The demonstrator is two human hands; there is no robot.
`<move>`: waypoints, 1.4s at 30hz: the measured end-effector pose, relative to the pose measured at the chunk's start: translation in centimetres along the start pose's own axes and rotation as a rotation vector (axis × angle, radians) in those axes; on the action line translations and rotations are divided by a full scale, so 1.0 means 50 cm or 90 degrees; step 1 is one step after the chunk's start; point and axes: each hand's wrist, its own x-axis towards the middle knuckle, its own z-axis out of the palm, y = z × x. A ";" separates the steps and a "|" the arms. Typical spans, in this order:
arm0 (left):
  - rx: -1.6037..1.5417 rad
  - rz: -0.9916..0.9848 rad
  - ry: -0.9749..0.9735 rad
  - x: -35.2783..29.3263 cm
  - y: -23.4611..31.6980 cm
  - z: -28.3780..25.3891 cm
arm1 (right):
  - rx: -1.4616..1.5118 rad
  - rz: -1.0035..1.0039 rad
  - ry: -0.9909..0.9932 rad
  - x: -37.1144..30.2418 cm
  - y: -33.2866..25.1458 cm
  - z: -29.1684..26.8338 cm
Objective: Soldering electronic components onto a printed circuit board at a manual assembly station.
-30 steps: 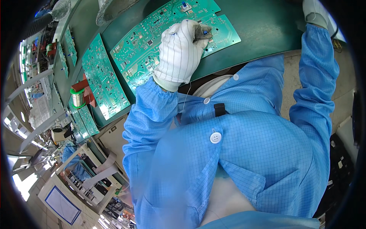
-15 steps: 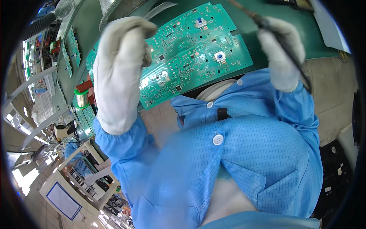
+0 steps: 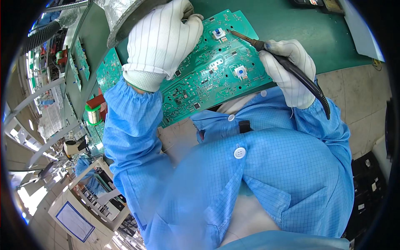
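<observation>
In its white glove, my right hand (image 3: 286, 81) grips a soldering iron (image 3: 301, 75) by the black handle. The iron's thin tip points left, close beside a blue-centred switch or knob part (image 3: 218, 33) on a green circuit board (image 3: 212, 77); whether it touches is hard to tell. Over the board's far left part hangs my gloved left hand (image 3: 164, 43), thumb and fingers pinched together. What they hold, if anything, I cannot make out. A second blue-centred part (image 3: 240, 72) sits nearer me on the board.
A foil-covered duct (image 3: 125, 14) reaches in beyond my left hand. Another green board (image 3: 109, 68) lies at the left, with a solder wire spool (image 3: 93, 115) and a red piece (image 3: 96, 101) nearby. A white sheet-like object (image 3: 361, 31) stands at the far right.
My left hand has moved right and away from me over the board. My right hand has brought the iron down and left, its tip now at the blue-centred part. The board has shifted slightly.
</observation>
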 end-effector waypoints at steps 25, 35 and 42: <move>-0.039 0.128 0.003 0.035 -0.009 0.032 | 0.089 0.100 -0.058 0.015 -0.012 -0.014; -0.019 0.172 0.042 0.038 -0.010 0.053 | 0.075 0.041 -0.042 0.015 0.004 -0.010; -0.020 0.233 0.107 0.039 -0.009 0.067 | 0.084 0.062 -0.077 0.018 0.000 -0.026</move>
